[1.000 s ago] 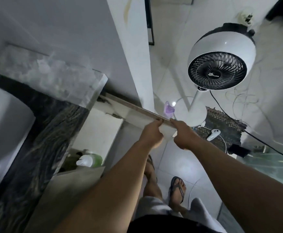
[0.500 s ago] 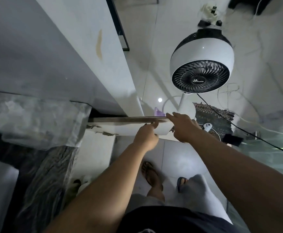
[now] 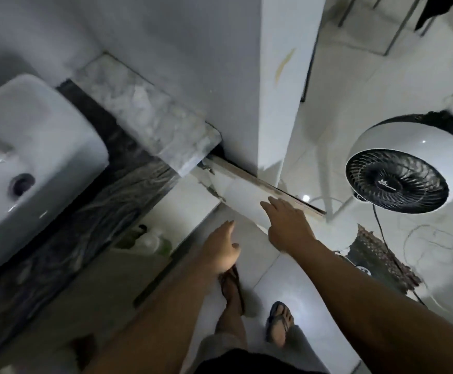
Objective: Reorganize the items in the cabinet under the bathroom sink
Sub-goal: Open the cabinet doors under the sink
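Right hand [image 3: 287,225]: centre of the frame, fingers straight and held together, reaching to the white face of the cabinet door; whether they touch it cannot be told through the blur.
Left hand [image 3: 221,249]: just lower left of the right hand, fingers relaxed and loosely together, holding nothing, apart from the door.
Cabinet door [image 3: 244,195]: swung open below the counter's right end, its worn top edge running toward the centre right.
Cabinet items: a pale bottle [image 3: 150,240] and a green one [image 3: 166,245] show blurred inside the opening, lower left of the door.
Counter [image 3: 93,211]: dark veined stone, carrying the white sink [image 3: 31,147] at the left of the frame.
Fan [image 3: 408,168]: white, round, on the tiled floor [image 3: 287,300] at the right.
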